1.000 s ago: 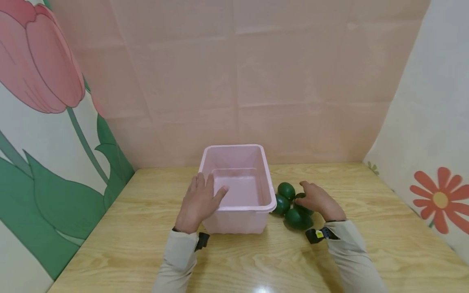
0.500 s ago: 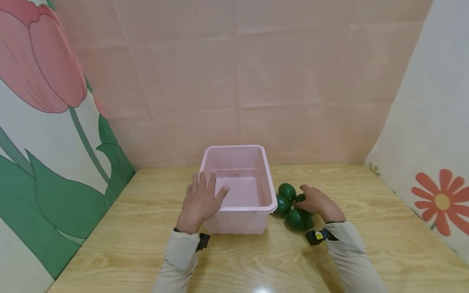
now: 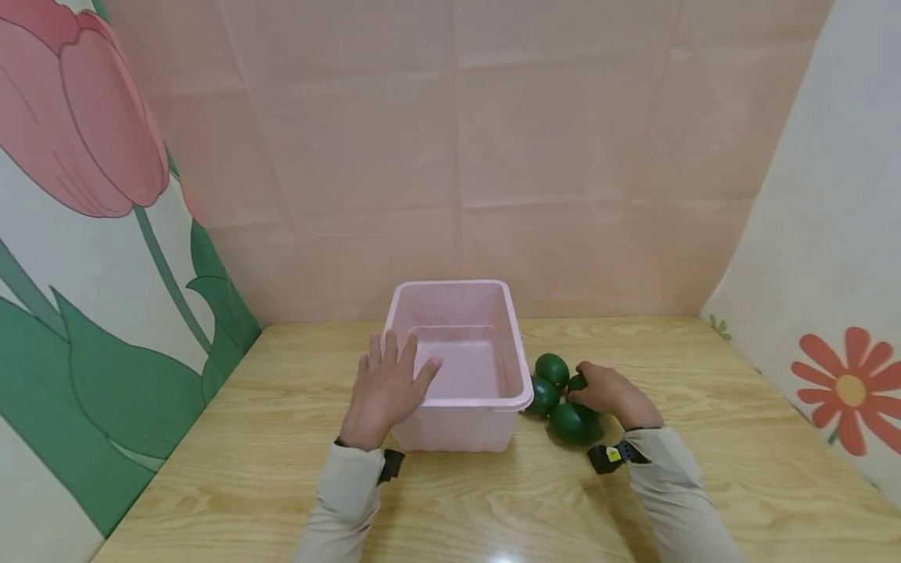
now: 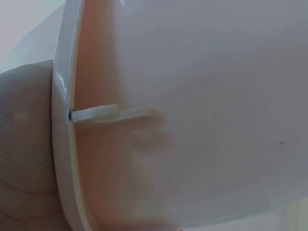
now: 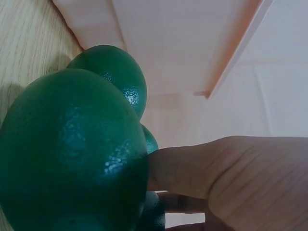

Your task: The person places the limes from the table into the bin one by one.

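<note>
A pink plastic bin (image 3: 450,426) stands mid-table, with no objects visible inside. My left hand (image 3: 383,391) lies over its near left rim, fingers extended and spread; in the left wrist view the bin's outer wall (image 4: 216,96) covers most of that hand. Right of the bin, several glossy dark green avocados (image 3: 552,369) are bunched together. My right hand (image 3: 619,397) holds the rightmost avocado (image 3: 576,383) between thumb and fingers, low over the table. In the right wrist view a large avocado (image 5: 72,149) in front partly hides the held avocado (image 5: 153,211).
The wood-grain table (image 3: 246,438) meets a pink sheet (image 3: 563,195) behind the bin. Flower-printed panels flank it, with a tulip (image 3: 113,117) on the left and an orange flower (image 3: 850,389) on the right.
My right fingers have sunk slightly lower and closed around the rightmost avocado. My left hand and the bin look almost the same; the view has shifted slightly.
</note>
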